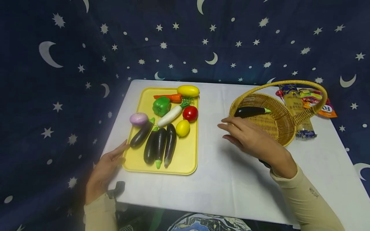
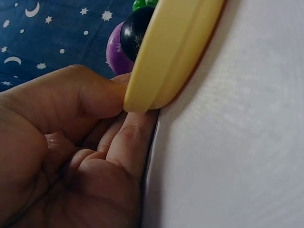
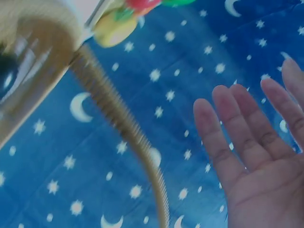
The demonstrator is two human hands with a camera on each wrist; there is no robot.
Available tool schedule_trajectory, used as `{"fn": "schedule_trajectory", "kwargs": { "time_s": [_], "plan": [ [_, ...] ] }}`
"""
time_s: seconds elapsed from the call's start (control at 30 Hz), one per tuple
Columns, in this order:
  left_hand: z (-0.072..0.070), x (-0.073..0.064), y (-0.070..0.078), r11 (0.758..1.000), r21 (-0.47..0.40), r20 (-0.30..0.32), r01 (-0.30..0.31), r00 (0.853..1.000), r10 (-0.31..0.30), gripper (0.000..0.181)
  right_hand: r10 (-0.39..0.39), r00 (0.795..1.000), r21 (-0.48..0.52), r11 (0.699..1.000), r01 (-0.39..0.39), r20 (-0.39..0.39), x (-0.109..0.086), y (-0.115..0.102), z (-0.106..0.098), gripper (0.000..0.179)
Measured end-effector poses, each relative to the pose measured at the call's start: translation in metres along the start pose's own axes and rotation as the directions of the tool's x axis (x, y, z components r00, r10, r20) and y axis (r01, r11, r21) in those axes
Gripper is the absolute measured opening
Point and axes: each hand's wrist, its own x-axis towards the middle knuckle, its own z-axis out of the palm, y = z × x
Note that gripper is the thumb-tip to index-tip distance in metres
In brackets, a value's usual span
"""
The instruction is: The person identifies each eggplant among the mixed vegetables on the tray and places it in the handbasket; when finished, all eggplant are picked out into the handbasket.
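At the lower left of the yellow tray (image 1: 162,171), my left hand (image 1: 107,166) holds the rim; the left wrist view shows thumb and fingers at the tray edge (image 2: 171,52). Several eggplants (image 1: 170,144) lie on the tray near a purple onion-like vegetable (image 1: 138,119), a lemon (image 1: 183,128), a tomato (image 1: 190,114), a white radish (image 1: 170,116), a green pepper (image 1: 161,106), a carrot (image 1: 169,97) and a long yellow item (image 1: 188,91). My right hand (image 1: 248,136), fingers extended and holding nothing, hovers at the near left side of the wicker basket (image 1: 284,123). Another eggplant (image 1: 250,111) lies inside.
The basket's tall handle (image 1: 292,82) arches over it. Behind and right of it lie a long golden packet (image 1: 297,106), a colourful snack bag (image 1: 326,109) and a small red wrapped item (image 1: 279,93). A white cloth (image 1: 214,183) covers the table; a starry curtain (image 1: 185,41) hangs behind.
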Motion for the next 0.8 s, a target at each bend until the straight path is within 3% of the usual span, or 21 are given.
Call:
{"fn": "schedule_trajectory", "kwargs": {
  "time_s": [0.13,0.27,0.4,0.57,0.7,0.8],
  "plan": [
    [0.0,-0.001,0.001,0.999,0.043,-0.014,0.03,0.999,-0.03,0.059,-0.032,0.996,0.009,0.999,0.032,0.082,0.013,-0.011,0.016,0.048],
    [0.001,0.0,-0.001,0.994,0.105,-0.035,0.031,0.999,-0.027,0.053,-0.083,0.989,0.009,0.997,0.083,0.12,0.023,-0.021,0.031,0.051],
    [0.003,0.003,0.0,0.996,0.087,-0.025,0.007,1.0,-0.005,0.052,-0.149,0.982,0.029,0.989,0.147,0.119,0.029,-0.029,0.045,0.053],
    [0.003,0.002,0.001,0.998,0.052,-0.03,0.042,0.999,-0.04,0.054,-0.249,0.962,0.073,0.968,0.242,0.11,0.04,-0.04,0.065,0.047],
    [0.003,0.0,0.0,0.995,0.082,-0.033,0.05,0.998,-0.048,0.054,-0.267,0.956,0.076,0.963,0.26,0.121,0.048,-0.047,0.082,0.043],
    [0.003,0.0,0.001,0.994,0.108,-0.034,0.034,0.999,-0.03,0.054,-0.26,0.949,0.057,0.966,0.254,0.177,0.056,-0.051,0.093,0.045]
  ]
}}
